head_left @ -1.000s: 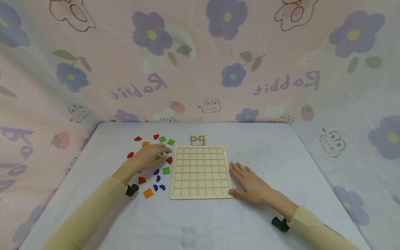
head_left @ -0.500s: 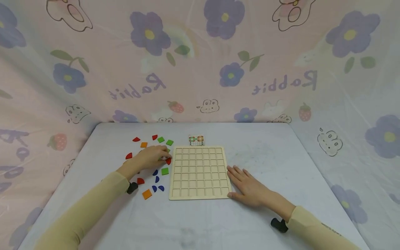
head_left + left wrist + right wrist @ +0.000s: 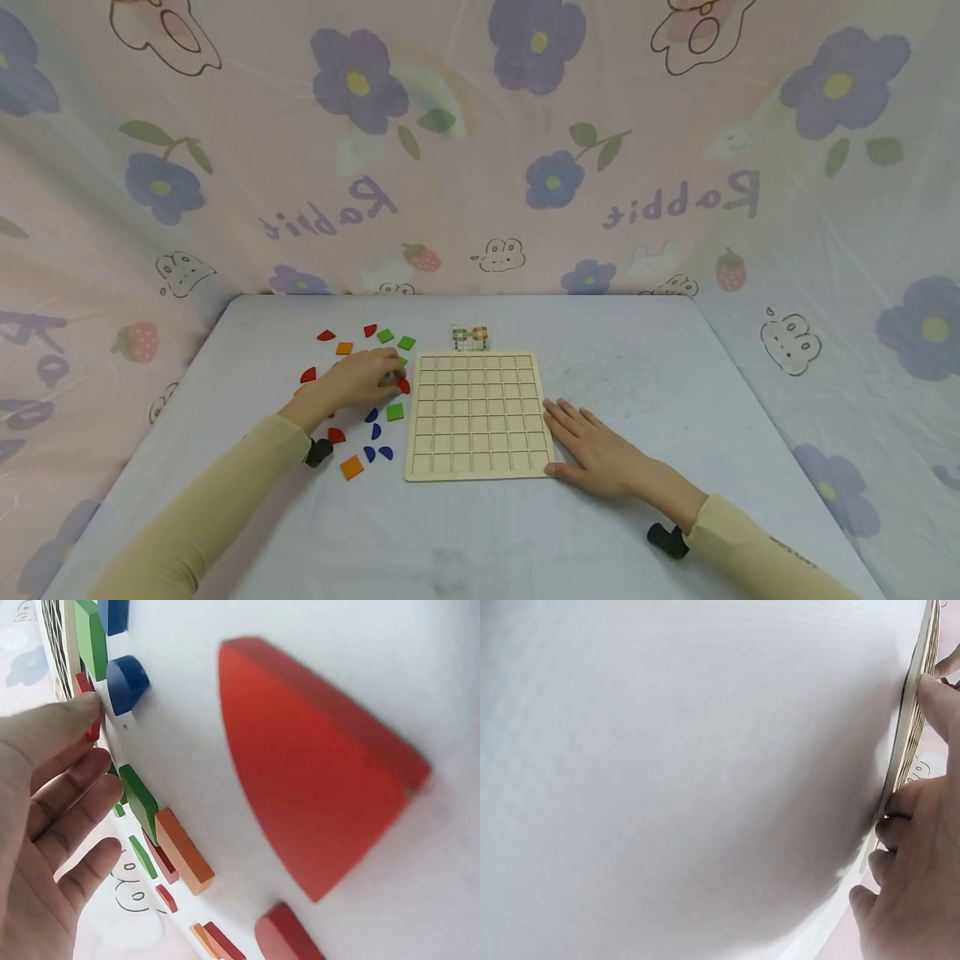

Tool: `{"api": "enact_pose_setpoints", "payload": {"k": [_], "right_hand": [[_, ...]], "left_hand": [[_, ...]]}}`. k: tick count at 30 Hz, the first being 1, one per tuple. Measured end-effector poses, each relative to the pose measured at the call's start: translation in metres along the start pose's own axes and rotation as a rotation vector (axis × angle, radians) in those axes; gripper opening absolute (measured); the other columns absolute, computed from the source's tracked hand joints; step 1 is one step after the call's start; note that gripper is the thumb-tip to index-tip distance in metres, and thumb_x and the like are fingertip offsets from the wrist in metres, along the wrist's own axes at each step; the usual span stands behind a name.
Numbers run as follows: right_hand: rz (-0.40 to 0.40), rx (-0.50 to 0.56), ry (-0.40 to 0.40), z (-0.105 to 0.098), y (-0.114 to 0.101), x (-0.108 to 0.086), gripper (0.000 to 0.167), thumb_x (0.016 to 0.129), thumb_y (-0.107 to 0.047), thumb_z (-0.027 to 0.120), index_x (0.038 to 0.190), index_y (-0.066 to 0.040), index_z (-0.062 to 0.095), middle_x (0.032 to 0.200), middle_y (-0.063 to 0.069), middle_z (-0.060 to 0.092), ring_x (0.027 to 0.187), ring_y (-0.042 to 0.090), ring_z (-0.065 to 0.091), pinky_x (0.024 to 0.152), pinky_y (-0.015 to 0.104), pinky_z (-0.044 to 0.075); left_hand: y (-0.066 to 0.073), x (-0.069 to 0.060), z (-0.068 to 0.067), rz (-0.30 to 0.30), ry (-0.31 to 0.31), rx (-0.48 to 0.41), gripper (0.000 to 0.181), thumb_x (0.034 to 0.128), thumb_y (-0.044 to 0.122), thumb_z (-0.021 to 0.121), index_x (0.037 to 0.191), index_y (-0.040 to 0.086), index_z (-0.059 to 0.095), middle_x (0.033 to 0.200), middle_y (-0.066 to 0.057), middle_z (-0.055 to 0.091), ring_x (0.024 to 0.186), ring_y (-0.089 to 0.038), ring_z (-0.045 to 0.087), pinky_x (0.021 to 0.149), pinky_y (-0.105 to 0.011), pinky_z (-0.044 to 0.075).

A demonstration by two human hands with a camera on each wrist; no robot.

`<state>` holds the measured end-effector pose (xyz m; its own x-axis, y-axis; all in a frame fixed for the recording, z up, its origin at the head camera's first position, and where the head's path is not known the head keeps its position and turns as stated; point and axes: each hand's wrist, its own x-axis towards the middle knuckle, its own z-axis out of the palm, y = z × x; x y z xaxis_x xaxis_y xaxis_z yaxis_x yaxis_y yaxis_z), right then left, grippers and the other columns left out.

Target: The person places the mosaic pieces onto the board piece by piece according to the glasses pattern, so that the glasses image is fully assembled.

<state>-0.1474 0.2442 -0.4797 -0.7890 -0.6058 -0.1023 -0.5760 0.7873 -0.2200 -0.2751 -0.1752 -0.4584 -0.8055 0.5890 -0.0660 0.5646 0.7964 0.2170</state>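
Left fingers [image 3: 88,766] have a red piece [image 3: 403,386] at their tips.

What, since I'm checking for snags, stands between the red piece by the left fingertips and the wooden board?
Nothing visible: the red piece beside the left hand lies left of the wooden board, with no other piece between.

The left hand [image 3: 363,377] partly hides a red piece [image 3: 404,386], possibly pinched.

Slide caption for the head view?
Left grip at a red piece, right grip touching the wooden board, coloured shapes scattered on the white table.
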Motion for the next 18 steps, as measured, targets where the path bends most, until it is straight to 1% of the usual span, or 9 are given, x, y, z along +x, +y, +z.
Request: {"api": "enact_pose_setpoints", "payload": {"k": [2, 5, 8, 12, 15, 18], "right_hand": [[0.002, 0.003, -0.001, 0.0, -0.001, 0.0, 0.083, 0.105, -0.052, 0.055, 0.161, 0.002, 0.028, 0.171, 0.016, 0.02, 0.158, 0.038, 0.017, 0.123, 0.059, 0.022], [0.003, 0.005, -0.002, -0.001, -0.002, 0.0, 0.083, 0.105, -0.052, 0.056, 0.161, 0.003, 0.029, 0.171, 0.017, 0.021, 0.157, 0.038, 0.018, 0.123, 0.06, 0.023], [0.004, 0.009, -0.006, -0.003, -0.002, 0.0, 0.083, 0.105, -0.051, 0.056, 0.161, 0.003, 0.029, 0.171, 0.017, 0.021, 0.157, 0.038, 0.018, 0.123, 0.059, 0.022], [0.004, 0.013, -0.005, -0.004, -0.002, 0.0, 0.083, 0.105, -0.05, 0.056, 0.161, 0.003, 0.029, 0.17, 0.018, 0.021, 0.157, 0.039, 0.017, 0.124, 0.059, 0.021], [0.003, 0.013, -0.007, -0.003, -0.001, 0.0, 0.083, 0.105, -0.051, 0.056, 0.161, 0.003, 0.028, 0.17, 0.018, 0.021, 0.158, 0.039, 0.016, 0.124, 0.059, 0.02], [0.003, 0.008, -0.01, -0.002, -0.001, 0.0, 0.083, 0.105, -0.052, 0.055, 0.161, 0.003, 0.027, 0.171, 0.017, 0.02, 0.158, 0.038, 0.016, 0.124, 0.058, 0.02]], "left_hand": [[-0.001, 0.001, 0.001, -0.01, 0.007, -0.017, 0.025, 0.0932, 0.028, 0.08, 0.114, 0.014, 0.075, 0.106, 0.002, 0.065, 0.087, -0.015, 0.055, 0.08, -0.031, 0.053], [-0.002, 0.002, 0.0, -0.033, 0.013, -0.035, 0.026, 0.0927, 0.032, 0.079, 0.111, 0.015, 0.074, 0.101, 0.004, 0.063, 0.085, -0.015, 0.054, 0.077, -0.03, 0.051], [-0.001, 0.004, -0.001, -0.042, 0.038, -0.057, 0.029, 0.0915, 0.036, 0.08, 0.109, 0.014, 0.073, 0.099, 0.004, 0.063, 0.085, -0.016, 0.055, 0.078, -0.031, 0.051], [0.001, 0.008, -0.005, -0.034, 0.077, -0.09, 0.033, 0.0908, 0.039, 0.081, 0.108, 0.013, 0.07, 0.101, 0.002, 0.065, 0.089, -0.017, 0.059, 0.084, -0.036, 0.054], [0.006, 0.011, -0.009, -0.028, 0.092, -0.113, 0.034, 0.0914, 0.041, 0.08, 0.108, 0.014, 0.069, 0.104, 0.001, 0.065, 0.091, -0.017, 0.058, 0.086, -0.037, 0.054], [0.011, 0.016, -0.012, 0.0, 0.106, -0.112, 0.032, 0.0932, 0.04, 0.077, 0.109, 0.014, 0.069, 0.107, -0.001, 0.065, 0.092, -0.018, 0.058, 0.087, -0.037, 0.054]]}}
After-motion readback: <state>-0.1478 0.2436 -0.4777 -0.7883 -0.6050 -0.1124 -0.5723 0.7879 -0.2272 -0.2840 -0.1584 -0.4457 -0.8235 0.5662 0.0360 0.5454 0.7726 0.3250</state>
